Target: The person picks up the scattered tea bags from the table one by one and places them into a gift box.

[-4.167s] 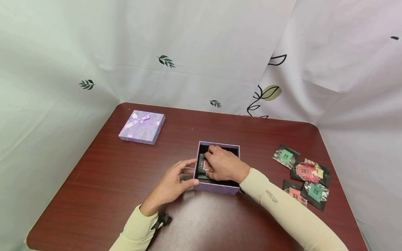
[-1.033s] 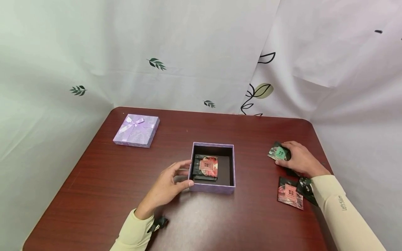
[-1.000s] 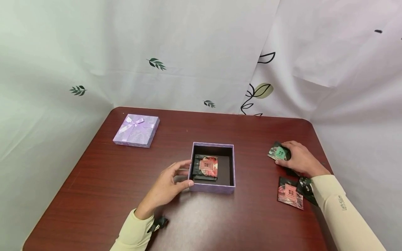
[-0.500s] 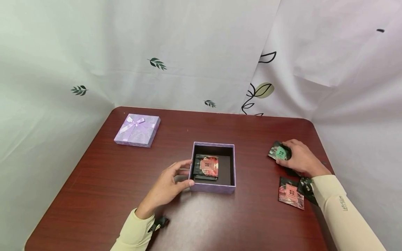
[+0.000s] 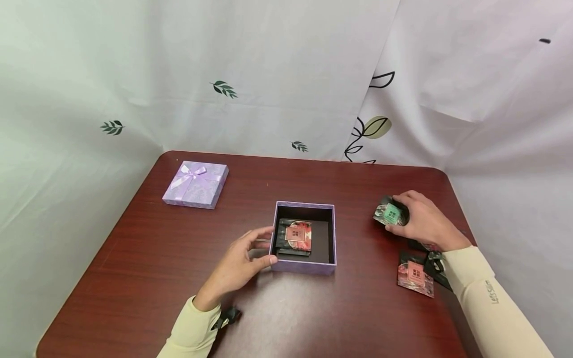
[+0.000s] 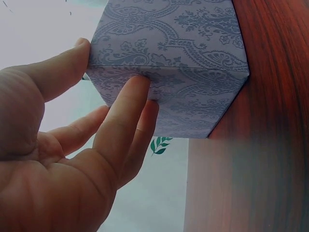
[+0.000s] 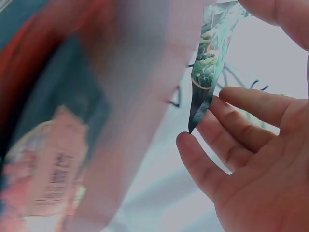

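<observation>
My right hand (image 5: 423,221) pinches a black sachet with a green label (image 5: 391,214) between thumb and fingers, tilted over the table's right side. In the right wrist view the same sachet (image 7: 207,63) appears edge-on at the fingertips. My left hand (image 5: 239,261) touches the left side of an open purple gift box (image 5: 304,268), its thumb at the near corner. The left wrist view shows fairly straight fingers against the patterned wall (image 6: 169,38). Inside the box, a black sachet with a red label (image 5: 298,235) lies on top of another, toward the left.
A purple lid with a ribbon bow (image 5: 197,185) lies at the back left of the dark red table (image 5: 134,258). Near my right wrist lies a red-label sachet (image 5: 415,276), with others partly hidden under the arm. White curtains (image 5: 286,64) stand behind the table.
Earlier my right hand was inside the box at the red-label sachet; it then moved to the right-hand pile. Over the last half second it has shifted the green-label sachet slightly left and up.
</observation>
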Demonstrator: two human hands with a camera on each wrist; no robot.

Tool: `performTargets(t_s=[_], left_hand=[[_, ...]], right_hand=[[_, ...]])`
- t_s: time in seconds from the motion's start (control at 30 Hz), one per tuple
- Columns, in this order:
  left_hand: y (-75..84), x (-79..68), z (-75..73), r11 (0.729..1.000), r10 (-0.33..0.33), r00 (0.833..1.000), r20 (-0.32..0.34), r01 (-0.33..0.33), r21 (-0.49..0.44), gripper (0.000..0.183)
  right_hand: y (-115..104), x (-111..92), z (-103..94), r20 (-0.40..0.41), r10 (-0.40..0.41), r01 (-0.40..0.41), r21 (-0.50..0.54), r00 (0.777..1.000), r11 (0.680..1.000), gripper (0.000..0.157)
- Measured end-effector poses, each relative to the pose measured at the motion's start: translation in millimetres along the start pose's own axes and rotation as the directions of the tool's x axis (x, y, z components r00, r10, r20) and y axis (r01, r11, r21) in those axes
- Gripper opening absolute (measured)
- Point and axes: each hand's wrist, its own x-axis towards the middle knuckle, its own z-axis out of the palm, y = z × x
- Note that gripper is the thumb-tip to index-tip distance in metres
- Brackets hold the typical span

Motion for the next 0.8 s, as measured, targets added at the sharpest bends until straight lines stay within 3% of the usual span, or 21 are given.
performTargets(t_s=[0.43, 0.8], left_hand=[[0.0, -0.8, -0.2, 1.000, -0.002, 1.000, 0.001, 0.002, -0.003, 0.070], [0.5, -0.4, -0.8, 1.000, -0.008, 1.000, 0.005, 0.008, -0.005, 0.070]], right_hand=[[-49, 4, -26.2, -0.026, -0.114, 0.113, -0.040, 0.993, 0.993, 0.089], [-87, 15, -31.4, -0.049, -0.212, 0.210, -0.049, 0.976, 0.977, 0.084]])
